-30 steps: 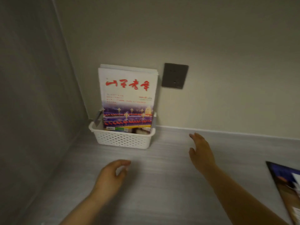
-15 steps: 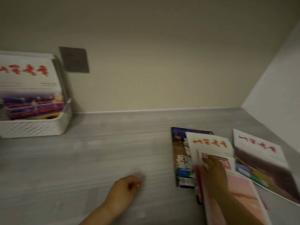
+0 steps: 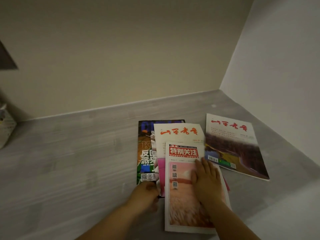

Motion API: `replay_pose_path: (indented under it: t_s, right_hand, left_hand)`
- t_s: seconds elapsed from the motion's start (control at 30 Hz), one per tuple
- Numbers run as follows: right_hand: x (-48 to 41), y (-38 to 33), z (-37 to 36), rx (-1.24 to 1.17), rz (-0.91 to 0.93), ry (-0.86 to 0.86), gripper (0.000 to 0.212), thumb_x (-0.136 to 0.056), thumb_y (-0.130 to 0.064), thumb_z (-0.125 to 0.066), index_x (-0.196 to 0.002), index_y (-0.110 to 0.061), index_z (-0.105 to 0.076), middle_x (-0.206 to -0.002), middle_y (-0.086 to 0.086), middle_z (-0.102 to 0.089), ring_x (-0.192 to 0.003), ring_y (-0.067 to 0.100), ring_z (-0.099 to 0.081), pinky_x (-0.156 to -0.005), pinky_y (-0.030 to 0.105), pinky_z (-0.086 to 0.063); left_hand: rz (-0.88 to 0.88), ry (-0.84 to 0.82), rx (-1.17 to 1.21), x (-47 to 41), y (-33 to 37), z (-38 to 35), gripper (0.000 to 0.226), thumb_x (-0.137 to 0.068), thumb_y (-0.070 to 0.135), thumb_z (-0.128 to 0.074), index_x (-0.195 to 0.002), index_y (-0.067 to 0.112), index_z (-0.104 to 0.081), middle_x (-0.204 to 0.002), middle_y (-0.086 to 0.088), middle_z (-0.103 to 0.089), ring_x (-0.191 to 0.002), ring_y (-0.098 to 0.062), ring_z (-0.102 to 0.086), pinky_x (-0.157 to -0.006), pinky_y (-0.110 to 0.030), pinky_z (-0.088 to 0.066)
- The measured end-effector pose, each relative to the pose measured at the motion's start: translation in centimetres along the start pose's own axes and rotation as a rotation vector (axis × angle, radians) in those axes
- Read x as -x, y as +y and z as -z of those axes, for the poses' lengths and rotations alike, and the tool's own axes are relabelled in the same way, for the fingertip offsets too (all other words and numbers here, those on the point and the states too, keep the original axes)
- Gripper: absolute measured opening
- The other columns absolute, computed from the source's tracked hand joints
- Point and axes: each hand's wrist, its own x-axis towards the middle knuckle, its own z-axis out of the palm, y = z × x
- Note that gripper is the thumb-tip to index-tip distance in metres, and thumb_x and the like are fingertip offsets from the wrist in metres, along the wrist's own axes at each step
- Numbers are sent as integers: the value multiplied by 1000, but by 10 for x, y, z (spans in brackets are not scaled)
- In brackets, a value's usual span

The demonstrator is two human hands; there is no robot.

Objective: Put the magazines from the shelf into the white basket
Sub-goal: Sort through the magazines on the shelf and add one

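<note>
Several magazines lie on the grey shelf (image 3: pixel 69 161). On top of an overlapping pile is a pink-and-white magazine (image 3: pixel 183 201) with a red title block. Under it lie a white magazine with red script (image 3: pixel 178 134) and a dark green magazine (image 3: pixel 145 153). Another white and maroon magazine (image 3: pixel 233 146) lies apart to the right. My right hand (image 3: pixel 206 181) rests flat on the pink magazine, fingers spread. My left hand (image 3: pixel 145 194) touches the pile's lower left corner, fingers curled at the edge. Only a corner of the white basket (image 3: pixel 7 129) shows at the far left.
A beige back wall and a white side wall on the right close in the shelf. A dark wall plate (image 3: pixel 7 59) is cut off at the left edge. Bare grey shelf stretches between the basket and the pile.
My view swung right from the basket to the pile. My right hand landed flat on the pink magazine, and my left hand moved right to the pile's corner.
</note>
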Motion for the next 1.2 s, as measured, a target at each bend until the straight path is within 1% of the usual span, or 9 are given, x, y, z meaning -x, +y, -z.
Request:
replay_pose_path:
  t_s: [0.17, 0.33, 0.47, 0.63, 0.73, 0.83, 0.9, 1.07, 1.2]
  right_hand:
    - [-2, 2, -2, -15, -2, 2, 50, -94, -38, -22, -142, -23, -14, -155, 4, -12, -143, 22, -8, -117, 37, 0]
    - [-3, 6, -1, -72, 14, -4, 49, -94, -37, -26, -141, -21, -19, -154, 4, -15, -142, 22, -10, -117, 37, -1]
    - [-2, 6, 0, -95, 19, 5, 48, -94, -36, -28, -139, -20, -22, -154, 4, -17, -142, 23, -11, -117, 37, -2]
    - [-2, 3, 5, -100, 17, -23, 46, -95, -33, -29, -139, -20, -23, -154, 5, -16, -142, 23, -10, -117, 38, -2]
    - [-1, 2, 9, -160, 8, -30, 45, -94, -30, -33, -137, -18, -28, -152, 7, -22, -141, 25, -15, -117, 38, -7]
    - [-1, -4, 15, -323, -15, 37, 42, -92, -23, -42, -131, -11, -38, -144, 12, -37, -134, 29, -30, -114, 42, -22]
    - [-1, -10, 19, -437, -33, 56, 42, -90, -20, -46, -130, -7, -39, -140, 15, -41, -130, 31, -35, -109, 46, -31]
    - [-3, -40, 42, -951, -161, 57, 43, -89, -18, -51, -128, -7, -37, -128, 19, -50, -114, 36, -51, -84, 40, -47]
    - [-15, -90, 54, -889, -142, -114, 42, -91, -12, -44, -132, -9, -34, -127, 20, -51, -88, 21, -52, -67, 26, -43]
  left_hand:
    - [83, -62, 38, 10, -4, -17, 5, -88, 15, -51, -84, 14, -50, -80, -2, -64, -68, -16, -65, -54, -25, -53]
    - [72, 136, 202, 13, -7, -29, 33, -85, 12, -56, -100, 17, -27, -80, -1, -50, -63, -16, -58, -45, -25, -44]
    - [-13, 112, 158, 14, -2, -39, 26, -87, 18, -53, -108, 6, -43, -95, -7, -62, -77, -19, -62, -54, -26, -47]
    - [-148, -88, -38, 15, 12, -46, 21, -92, 13, -40, -93, 32, -50, -97, 5, -58, -98, -16, -59, -76, -24, -47]
    - [-229, -79, -16, 15, 11, -44, 31, -91, 10, -41, -81, 38, -47, -88, 13, -57, -81, -2, -57, -65, -11, -46]
    - [-301, -45, 19, 15, 8, -35, 31, -91, 6, -41, -103, 32, -54, -95, 11, -62, -84, 0, -58, -64, -10, -48]
    - [-344, -32, 63, 16, 8, -23, 39, -91, 2, -38, -111, 32, -52, -94, 15, -61, -84, 2, -58, -60, -9, -51]
    - [-397, 77, 164, 23, 7, 23, 50, -89, -7, -35, -88, 39, -55, -81, 16, -68, -69, -2, -68, -56, -13, -55]
    - [-413, 216, 231, 28, 2, 76, 43, -89, -5, -36, -95, 32, -57, -70, 12, -74, -66, -6, -70, -57, -22, -58]
